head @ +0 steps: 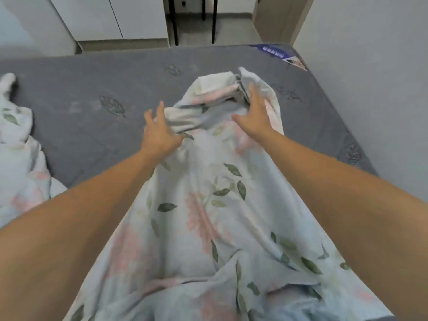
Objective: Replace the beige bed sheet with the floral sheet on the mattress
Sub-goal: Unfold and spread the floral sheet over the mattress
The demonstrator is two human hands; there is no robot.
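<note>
1. Lying bare and grey across the frame: the mattress [88, 126], quilted with small leaf motifs, its far right corner carrying a blue and white label [281, 55].
2. Stretching from the near edge toward the middle of the mattress in one long bunched strip: the floral sheet [208, 216], pale with pink blooms and green leaves, its far end folded back in grey and white layers.
3. Reaching forward, fingers straight and spread: the left hand [159, 133], pressing against the left side of the folded far end of the floral sheet; not curling round the cloth as far as can be seen.
4. Resting on the right side of that same folded end, fingers extended and thumb held apart: the right hand [254, 114], lying flat on the fabric rather than pinching it.
5. Blurring somewhat at the fingertips of both hands, leaving fine contact with the folds hard to tell.
6. Piling up at the left edge of the mattress: a second heap of floral fabric [20, 163], well apart from the hands.
7. Standing beyond the far side of the mattress: white cabinet doors [115, 17], dark table legs [214, 19], and a plain wall [370, 66] running along the right.
8. Not showing anywhere in view: the beige sheet.
</note>
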